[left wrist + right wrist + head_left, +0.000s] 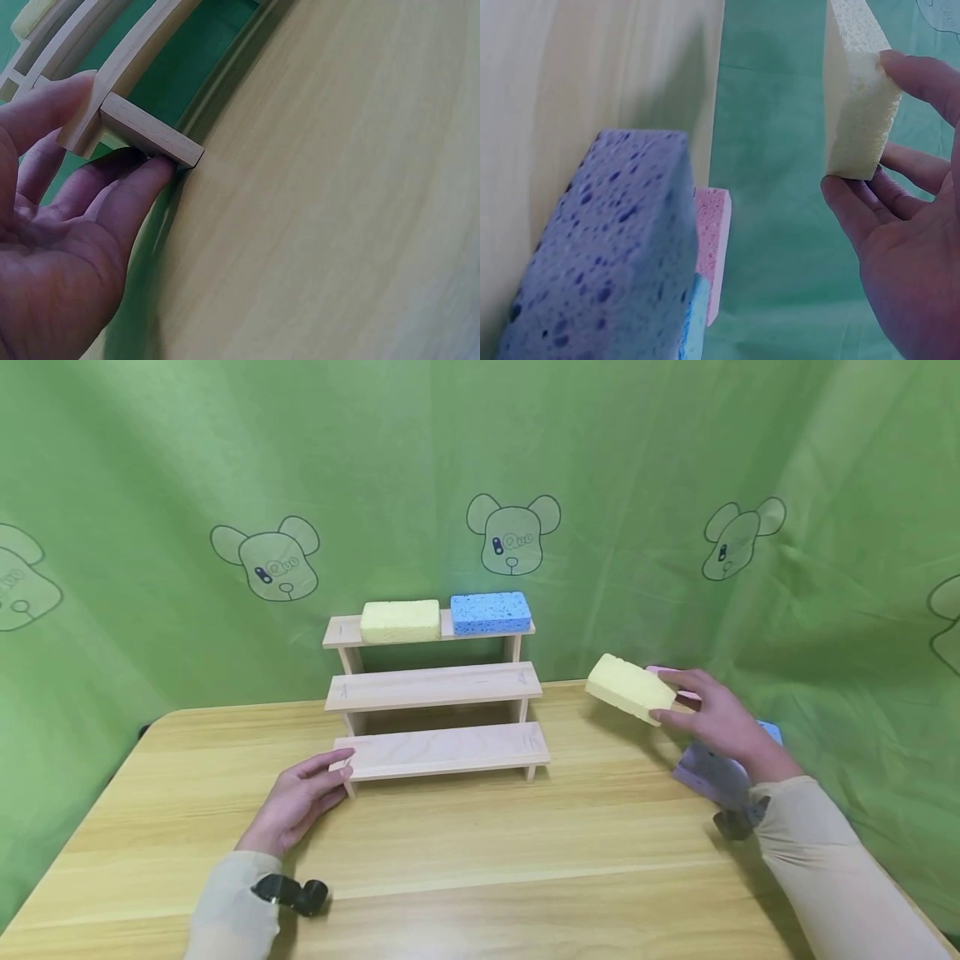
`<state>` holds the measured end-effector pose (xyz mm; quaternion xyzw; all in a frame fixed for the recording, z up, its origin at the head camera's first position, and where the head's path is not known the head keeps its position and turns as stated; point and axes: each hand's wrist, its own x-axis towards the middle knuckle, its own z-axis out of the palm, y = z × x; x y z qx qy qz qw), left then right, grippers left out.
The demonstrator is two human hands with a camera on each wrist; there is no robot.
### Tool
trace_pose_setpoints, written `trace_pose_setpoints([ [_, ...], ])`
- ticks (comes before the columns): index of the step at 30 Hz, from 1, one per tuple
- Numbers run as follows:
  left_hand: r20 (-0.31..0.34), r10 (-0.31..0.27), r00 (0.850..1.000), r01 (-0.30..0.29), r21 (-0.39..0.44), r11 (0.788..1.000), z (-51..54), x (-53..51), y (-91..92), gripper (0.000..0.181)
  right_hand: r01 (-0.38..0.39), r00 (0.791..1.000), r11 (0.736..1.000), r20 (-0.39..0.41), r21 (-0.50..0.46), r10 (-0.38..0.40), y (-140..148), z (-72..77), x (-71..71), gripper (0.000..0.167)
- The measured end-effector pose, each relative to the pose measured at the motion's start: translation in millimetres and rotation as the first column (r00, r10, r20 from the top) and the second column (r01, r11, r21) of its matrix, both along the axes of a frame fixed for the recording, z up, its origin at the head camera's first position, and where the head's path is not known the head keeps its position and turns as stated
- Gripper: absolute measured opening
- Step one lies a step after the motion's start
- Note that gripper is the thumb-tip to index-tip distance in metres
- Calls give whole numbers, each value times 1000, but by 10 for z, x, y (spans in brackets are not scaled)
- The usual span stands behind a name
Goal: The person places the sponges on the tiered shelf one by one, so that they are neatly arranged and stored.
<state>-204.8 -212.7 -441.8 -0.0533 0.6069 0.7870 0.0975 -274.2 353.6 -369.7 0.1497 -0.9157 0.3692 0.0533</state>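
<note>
My right hand (716,718) pinches a pale yellow sponge (626,687) by one end and holds it tilted above the table, right of a three-step wooden shelf (442,752). In the right wrist view, thumb and fingers press on opposite sides of this sponge (859,97). My left hand (300,802) grips the left end of the shelf's lowest step. The left wrist view shows the thumb at the board's end and the other fingers by the leg (150,129). On the top step, another yellow sponge (400,621) lies left of a blue sponge (491,613).
Below my right hand a purple sponge (708,774) lies on the wooden table (480,868). A pink sponge (714,225) and another blue sponge (771,732) are close to it, partly hidden. A green curtain (397,460) with bear drawings hangs behind the table.
</note>
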Motion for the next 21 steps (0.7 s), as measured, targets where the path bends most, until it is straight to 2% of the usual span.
trace_pose_setpoints([
  [2,-1,1,1000,-1,1,1000,-7,0,-4,38,21,1000,1000,-6,23,-21,-18,25,11,71],
  [8,-6,5,1000,-5,2,1000,-19,4,-12,38,6,1000,1000,-15,31,-5,-66,78,42,70],
  [15,-4,-5,1000,5,11,1000,-27,5,-6,41,-19,997,992,78,-127,29,-107,111,54,66],
  [21,-18,-14,1000,14,0,1000,-16,-10,-4,46,-24,997,991,73,-129,34,-126,153,68,63],
])
